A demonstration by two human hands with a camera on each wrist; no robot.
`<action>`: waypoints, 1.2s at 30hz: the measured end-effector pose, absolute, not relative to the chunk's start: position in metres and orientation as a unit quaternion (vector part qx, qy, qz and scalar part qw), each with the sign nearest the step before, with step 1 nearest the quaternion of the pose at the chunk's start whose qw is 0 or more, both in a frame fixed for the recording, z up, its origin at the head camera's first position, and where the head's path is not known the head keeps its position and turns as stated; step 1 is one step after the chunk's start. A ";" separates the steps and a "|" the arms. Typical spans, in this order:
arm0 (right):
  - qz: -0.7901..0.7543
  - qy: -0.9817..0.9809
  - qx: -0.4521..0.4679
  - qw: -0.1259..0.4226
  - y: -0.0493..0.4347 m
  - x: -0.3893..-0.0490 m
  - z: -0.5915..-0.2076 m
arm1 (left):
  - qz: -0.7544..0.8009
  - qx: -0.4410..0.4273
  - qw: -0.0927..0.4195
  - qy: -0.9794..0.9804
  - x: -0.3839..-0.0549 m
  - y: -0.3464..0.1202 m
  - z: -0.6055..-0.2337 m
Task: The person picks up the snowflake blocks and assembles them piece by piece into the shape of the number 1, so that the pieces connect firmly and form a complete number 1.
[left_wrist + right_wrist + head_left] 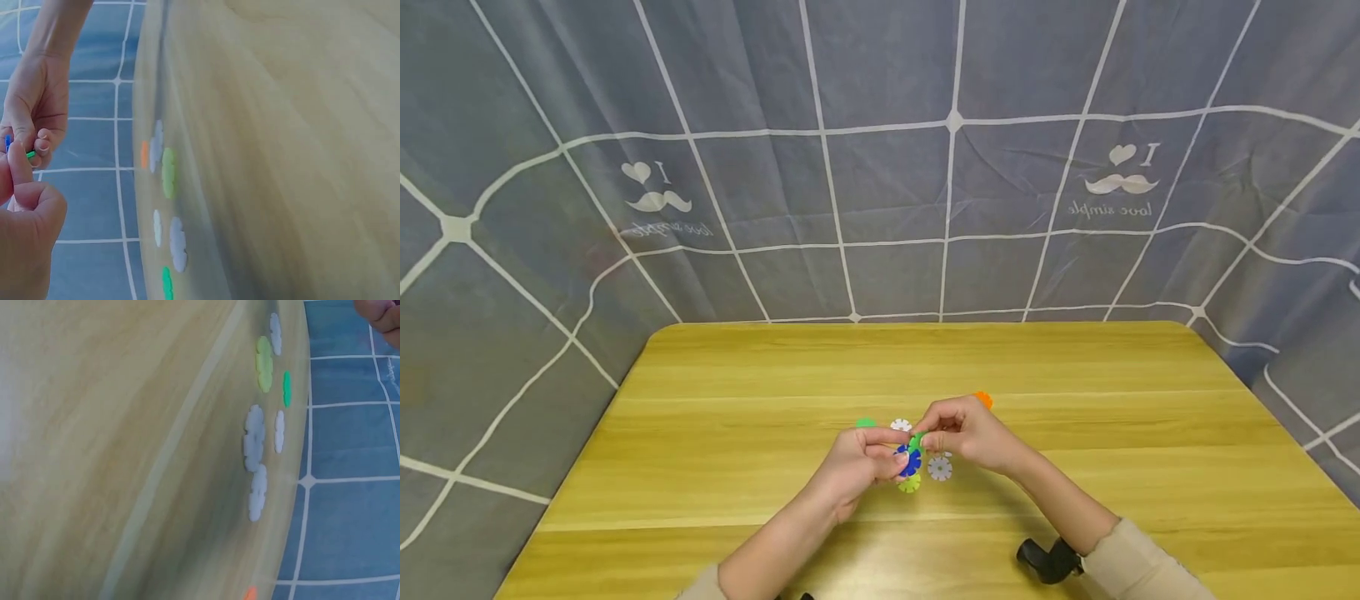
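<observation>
In the head view, my left hand (857,462) pinches a blue notched plastic disc (913,463) between thumb and fingers. The fingertips of my right hand (973,429) pinch a green notched disc (916,443) right against the blue one. How far their slots are engaged is too small to tell. From the left wrist, the edges of the blue disc (7,143) and green disc (30,154) show between the two hands. The right wrist view catches only part of a hand at its top right corner, and neither held disc.
Around the hands on the wooden table (737,467) lie loose notched discs: green (865,423), white (901,425), yellow-green (909,484), pale grey (940,468) and orange (984,401). A black object (1048,561) is by the right forearm. A grey curtain (887,183) hangs behind the table.
</observation>
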State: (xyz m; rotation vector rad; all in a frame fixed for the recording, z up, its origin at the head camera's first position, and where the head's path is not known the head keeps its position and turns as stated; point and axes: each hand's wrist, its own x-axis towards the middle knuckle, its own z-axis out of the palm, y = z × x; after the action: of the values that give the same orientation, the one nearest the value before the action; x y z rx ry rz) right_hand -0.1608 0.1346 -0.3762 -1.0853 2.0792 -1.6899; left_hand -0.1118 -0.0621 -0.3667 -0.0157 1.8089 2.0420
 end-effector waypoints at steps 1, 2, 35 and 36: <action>-0.582 0.713 -0.371 0.124 0.135 -0.161 -0.376 | 0.731 -0.008 0.204 0.651 -0.112 -0.062 -0.366; -0.584 0.712 -0.370 0.123 0.135 -0.161 -0.376 | 0.731 -0.010 0.203 0.652 -0.112 -0.062 -0.366; -0.579 0.728 -0.335 0.148 0.151 -0.173 -0.375 | 0.745 -0.001 0.224 0.629 -0.111 -0.052 -0.373; -0.579 0.727 -0.337 0.149 0.151 -0.173 -0.375 | 0.747 0.000 0.227 0.625 -0.112 -0.052 -0.373</action>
State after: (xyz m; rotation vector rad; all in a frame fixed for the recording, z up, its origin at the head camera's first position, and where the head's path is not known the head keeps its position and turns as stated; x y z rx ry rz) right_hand -0.1734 0.1505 -0.3754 -0.9676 2.0912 -1.6651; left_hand -0.1116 -0.0519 -0.3734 0.0004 1.7223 2.0571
